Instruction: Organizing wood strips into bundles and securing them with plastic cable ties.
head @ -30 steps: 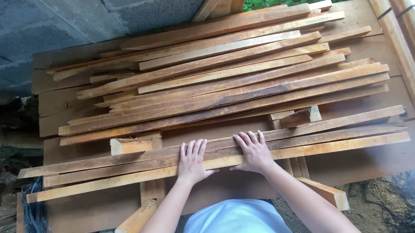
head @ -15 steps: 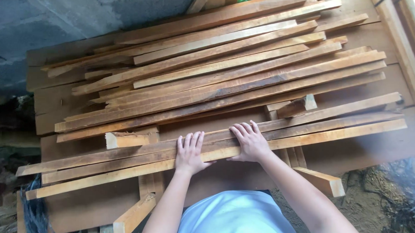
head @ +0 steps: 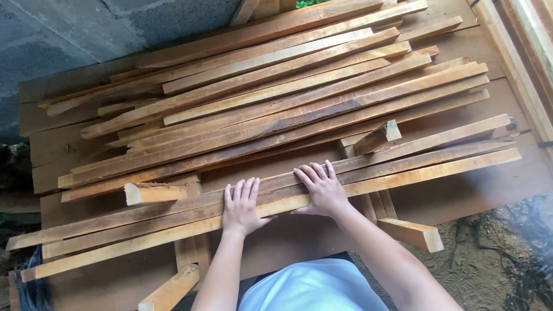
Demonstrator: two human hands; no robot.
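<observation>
Two flat palms press the nearest long wooden slat (head: 138, 243), rough-sawn, pale orange, lying along the workbench's (head: 474, 194) front edge: left hand (head: 241, 207), then right hand (head: 322, 189), fingers spread, gripping nothing.

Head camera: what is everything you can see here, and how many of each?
slats: many, too overlapped to count, orange-brown, piled across the boards
near slats: three, orange-brown, under the hands
blocks: several short ones, tan, among and below the slats
boards: several, dark brown, underneath
wall: one, grey, top left
timbers: a few, pale, right edge
shirt: one, white, bottom
left hand: flat on near slats
right hand: flat on near slats
</observation>
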